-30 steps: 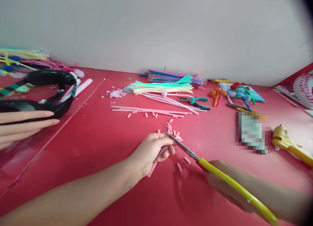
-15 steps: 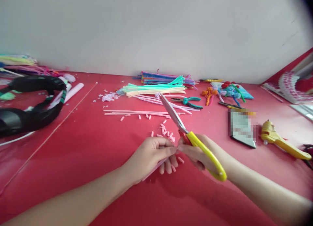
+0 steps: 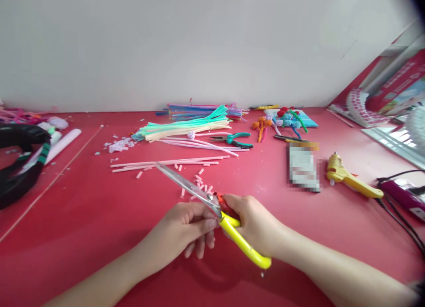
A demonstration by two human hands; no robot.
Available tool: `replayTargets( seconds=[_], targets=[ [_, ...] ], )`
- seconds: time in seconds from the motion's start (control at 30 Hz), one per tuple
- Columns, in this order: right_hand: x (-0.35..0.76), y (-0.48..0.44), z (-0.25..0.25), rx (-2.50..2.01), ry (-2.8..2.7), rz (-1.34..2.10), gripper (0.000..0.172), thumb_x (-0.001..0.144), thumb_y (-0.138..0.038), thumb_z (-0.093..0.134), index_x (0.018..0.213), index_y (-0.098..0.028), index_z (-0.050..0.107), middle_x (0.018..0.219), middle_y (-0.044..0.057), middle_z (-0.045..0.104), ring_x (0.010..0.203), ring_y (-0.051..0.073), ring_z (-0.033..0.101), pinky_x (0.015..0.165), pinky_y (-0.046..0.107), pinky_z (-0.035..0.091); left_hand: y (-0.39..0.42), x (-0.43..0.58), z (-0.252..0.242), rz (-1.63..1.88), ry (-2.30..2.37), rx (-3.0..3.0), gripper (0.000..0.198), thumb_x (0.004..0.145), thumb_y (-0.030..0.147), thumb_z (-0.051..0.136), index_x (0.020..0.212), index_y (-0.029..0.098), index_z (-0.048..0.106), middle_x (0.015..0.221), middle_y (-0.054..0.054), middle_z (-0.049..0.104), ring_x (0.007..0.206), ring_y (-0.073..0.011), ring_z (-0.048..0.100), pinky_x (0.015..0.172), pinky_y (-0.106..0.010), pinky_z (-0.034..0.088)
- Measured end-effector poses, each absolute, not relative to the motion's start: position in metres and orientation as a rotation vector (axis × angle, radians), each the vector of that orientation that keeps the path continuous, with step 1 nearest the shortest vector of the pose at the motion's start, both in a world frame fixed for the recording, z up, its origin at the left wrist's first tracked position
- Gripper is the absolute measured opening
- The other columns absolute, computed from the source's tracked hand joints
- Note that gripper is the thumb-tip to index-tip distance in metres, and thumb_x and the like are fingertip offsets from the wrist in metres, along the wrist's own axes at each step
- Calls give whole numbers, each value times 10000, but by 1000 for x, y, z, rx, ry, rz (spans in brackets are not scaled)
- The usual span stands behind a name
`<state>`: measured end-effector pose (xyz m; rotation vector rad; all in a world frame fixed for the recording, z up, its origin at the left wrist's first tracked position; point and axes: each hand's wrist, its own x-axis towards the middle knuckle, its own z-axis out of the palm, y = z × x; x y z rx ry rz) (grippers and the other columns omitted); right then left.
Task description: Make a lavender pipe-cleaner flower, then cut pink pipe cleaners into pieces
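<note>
My right hand (image 3: 255,220) grips the yellow-handled scissors (image 3: 212,203); their closed blades point up and left over the red table (image 3: 99,236). My left hand (image 3: 186,229) is curled beside the scissors' pivot, fingertips pinched; whatever it holds is hidden. Small cut pink stick pieces (image 3: 199,181) lie scattered just beyond both hands. Long pink sticks (image 3: 166,162) lie further back.
A pile of coloured pipe cleaners (image 3: 192,121) and teal pliers (image 3: 234,140) lie near the wall. Pipe-cleaner flowers (image 3: 285,119), a blurred card (image 3: 303,167), a yellow glue gun (image 3: 352,181) and black cables (image 3: 398,214) sit right. A black band (image 3: 20,161) lies left.
My view has swung right. The scissors turned from pointing up-right to up-left, and both hands came together at the pivot. Another person's hand at the left edge is no longer in view.
</note>
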<state>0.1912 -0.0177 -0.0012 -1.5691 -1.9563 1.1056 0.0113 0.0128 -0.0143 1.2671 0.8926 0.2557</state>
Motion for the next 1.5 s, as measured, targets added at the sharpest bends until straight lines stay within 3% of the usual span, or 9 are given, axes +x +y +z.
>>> replayTargets(
  seconds=[0.37,0.8,1.1,1.5],
  targets=[
    [206,-8,0,-1323,-1823,1388,100,700,-250,501,686,-183,428,616,-48,465,541,73,391,471,170,317,19,24,-1,188,943,1226,205,800,331,535,787,134,590,606,-26,642,406,-66,530,352,-138,347],
    [212,-7,7,-1283,-1998,1295,86,713,-235,536,701,-166,487,653,-35,547,566,79,436,489,175,314,9,22,0,238,953,1243,203,796,337,535,774,144,595,626,-22,636,445,-73,527,377,-151,335],
    [211,-7,6,-1282,-1993,1271,28,696,-185,498,692,-169,476,631,-48,497,554,72,396,480,178,289,4,19,0,277,1016,1265,223,818,340,498,740,145,573,625,-18,625,467,-70,519,395,-150,320],
    [205,-9,-2,-1349,-1953,1252,91,706,-233,513,678,-172,451,625,-50,474,550,72,377,470,181,280,-1,16,-6,313,1053,1284,239,803,372,516,718,151,550,585,9,596,415,-59,473,375,-160,283]
  ],
)
